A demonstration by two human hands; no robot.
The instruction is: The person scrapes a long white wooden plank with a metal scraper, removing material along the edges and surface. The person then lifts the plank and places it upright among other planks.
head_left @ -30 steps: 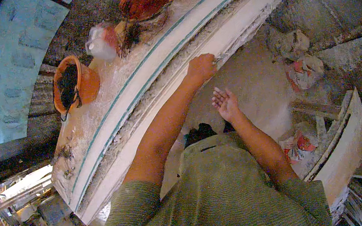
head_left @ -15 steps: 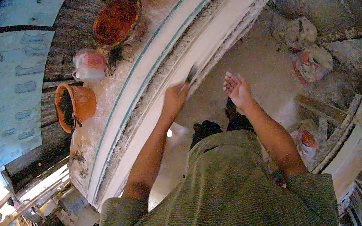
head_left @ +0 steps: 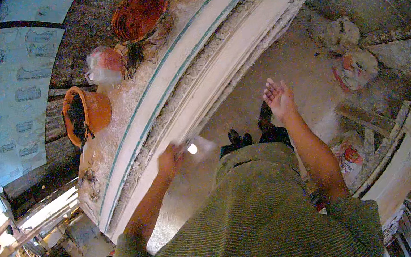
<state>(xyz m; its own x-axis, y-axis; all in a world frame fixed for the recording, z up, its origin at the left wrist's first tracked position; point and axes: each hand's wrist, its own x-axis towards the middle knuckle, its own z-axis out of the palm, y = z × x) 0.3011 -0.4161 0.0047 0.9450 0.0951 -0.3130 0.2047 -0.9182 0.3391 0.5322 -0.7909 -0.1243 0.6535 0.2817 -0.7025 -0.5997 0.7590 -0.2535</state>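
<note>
We see the left hand (head_left: 168, 159) closed around the handle of a scraper (head_left: 195, 147). The pale blade of the scraper sticks out to the right of the fist and is blurred. It is at the near edge of the long white moulding (head_left: 235, 43), but we cannot tell if it touches it. The moulding runs from the near left to the far right of the scene and lies on a workbench (head_left: 122, 114) covered with plaster crumbs.

The right hand (head_left: 279, 98) is open, its fingers spread, and it holds nothing. It hangs above the floor (head_left: 244, 101), well apart from the moulding and to the right of the scraper.

On the far side of the workbench we see a red bowl (head_left: 140, 13). To its left stands an orange bucket (head_left: 86, 115), and a plastic bag (head_left: 103, 68) lies between them. On the right, near the wall, a second moulding (head_left: 401, 162) leans, with bags (head_left: 353, 68) beside it on the floor.
</note>
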